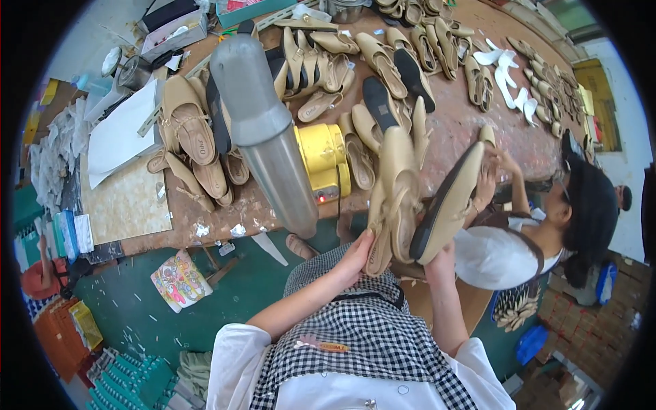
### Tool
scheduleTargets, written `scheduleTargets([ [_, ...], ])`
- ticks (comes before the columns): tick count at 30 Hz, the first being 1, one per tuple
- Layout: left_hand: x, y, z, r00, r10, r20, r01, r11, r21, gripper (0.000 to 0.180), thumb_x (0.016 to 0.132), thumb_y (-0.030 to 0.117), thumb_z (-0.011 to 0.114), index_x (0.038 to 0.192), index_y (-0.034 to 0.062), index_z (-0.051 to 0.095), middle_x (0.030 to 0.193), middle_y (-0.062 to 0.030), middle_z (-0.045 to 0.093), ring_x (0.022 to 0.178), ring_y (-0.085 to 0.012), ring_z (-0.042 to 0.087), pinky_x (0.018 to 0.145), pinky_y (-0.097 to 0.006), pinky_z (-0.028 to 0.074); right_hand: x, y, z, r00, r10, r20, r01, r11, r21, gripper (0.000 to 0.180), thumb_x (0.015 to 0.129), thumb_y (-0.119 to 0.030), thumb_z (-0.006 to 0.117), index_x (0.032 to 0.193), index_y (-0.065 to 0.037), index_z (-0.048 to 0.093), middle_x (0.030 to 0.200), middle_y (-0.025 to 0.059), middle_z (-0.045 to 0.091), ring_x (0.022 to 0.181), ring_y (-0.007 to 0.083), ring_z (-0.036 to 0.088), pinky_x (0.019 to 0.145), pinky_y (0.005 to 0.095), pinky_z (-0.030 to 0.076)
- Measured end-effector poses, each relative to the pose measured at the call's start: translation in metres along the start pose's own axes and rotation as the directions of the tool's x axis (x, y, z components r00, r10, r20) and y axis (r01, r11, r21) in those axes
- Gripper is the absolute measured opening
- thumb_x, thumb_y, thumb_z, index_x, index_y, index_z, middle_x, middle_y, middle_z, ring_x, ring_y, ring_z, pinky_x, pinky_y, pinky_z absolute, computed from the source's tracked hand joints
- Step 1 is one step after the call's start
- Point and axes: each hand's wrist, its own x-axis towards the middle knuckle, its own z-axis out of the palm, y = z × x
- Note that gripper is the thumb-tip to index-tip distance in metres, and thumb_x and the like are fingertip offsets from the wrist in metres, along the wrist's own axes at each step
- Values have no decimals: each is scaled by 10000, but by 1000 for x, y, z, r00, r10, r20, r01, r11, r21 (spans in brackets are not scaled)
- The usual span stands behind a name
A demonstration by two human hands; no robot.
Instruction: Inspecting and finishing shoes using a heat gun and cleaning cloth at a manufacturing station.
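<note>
Above my lap, in front of the table edge, I hold beige flat shoes. My left hand [359,255] is closed around the heel end of a beige shoe [402,164], whose open top and inner sole face up; what looks like a second shoe lies against its left side, partly hidden. In my right hand [441,261] is another beige shoe [454,195], tilted on its side with its dark sole toward the left one. The fingers behind that shoe are mostly hidden. Both toes point away from me, toward the table.
A grey metal cylinder [263,137] with a yellow machine housing [324,157] stands at the table edge. Many beige shoes [195,137] lie on the brown table [471,130]. A co-worker [506,253] works close on my right. A patterned stool [181,280] stands at left.
</note>
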Motion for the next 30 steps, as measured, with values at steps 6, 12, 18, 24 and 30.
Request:
scheduleTargets([
  [6,-20,-17,-7,863,461,208,-505,758,413,696,891,284,572,1414,42,182,1372,-99,375,1266,-195,354,1035,-300,307,-31,35,3,947,-309,86,282,672,-685,192,879,-122,530,985,35,564,728,92,612,644,124,562,584,270,438],
  [12,-64,-23,-23,787,595,160,-587,644,491,974,711,149,726,1424,6,77,1376,-154,346,1267,-225,355,1047,-319,291,-77,58,17,981,-111,159,183,262,-948,325,883,-127,520,1160,24,440,836,167,635,730,224,631,619,330,469],
  [18,-130,1,-70,832,542,118,-456,546,703,951,679,139,710,1416,-15,128,1337,-154,398,1247,-207,379,1035,-318,305,-50,51,0,960,-69,271,223,772,-596,582,925,-410,435,1391,-101,273,1341,124,408,1147,237,479,878,359,431],
  [24,-177,16,-96,934,356,10,-223,562,796,902,680,271,738,1372,-10,233,1286,-200,429,1201,-271,440,1004,-335,341,3,81,35,853,233,468,-183,971,-152,423,957,-364,408,1272,-83,437,1277,110,468,1147,205,486,899,363,457],
  [30,-192,23,-112,821,569,-43,-211,372,904,846,671,329,769,1324,-3,345,1189,-197,454,1115,-284,492,973,-350,374,9,121,57,891,333,309,-295,942,-162,352,975,-349,361,1185,-88,466,1167,93,526,1038,195,557,879,356,475],
])
